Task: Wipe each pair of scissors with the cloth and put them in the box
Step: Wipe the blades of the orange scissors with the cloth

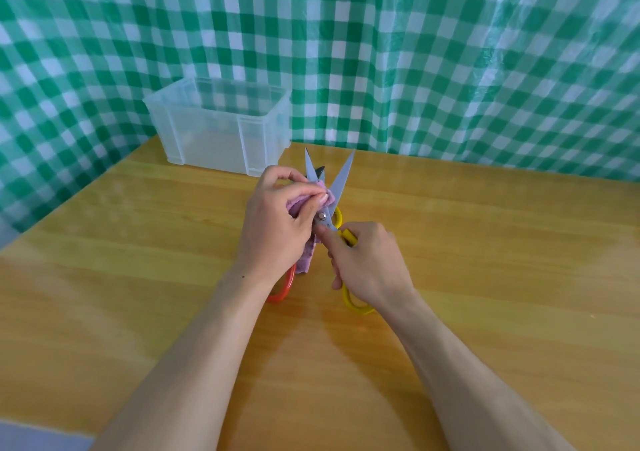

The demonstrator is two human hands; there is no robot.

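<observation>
Two bare forearms reach over the wooden table. Right hand grips the handles of the yellow scissors, held above the table with blades spread and pointing away. Left hand pinches the purple cloth against the left blade near the pivot. An orange-red scissor handle lies under the left wrist. Beyond, apart from the scissors, stands the translucent box; contents indiscernible. Green checked sheet behind.

A staged, makeshift set-up is suggested, not a furnished room: a yellow wooden worktop is closed in behind and at the left by a hung green-and-white checked plastic sheet. The kind of building cannot be told.
</observation>
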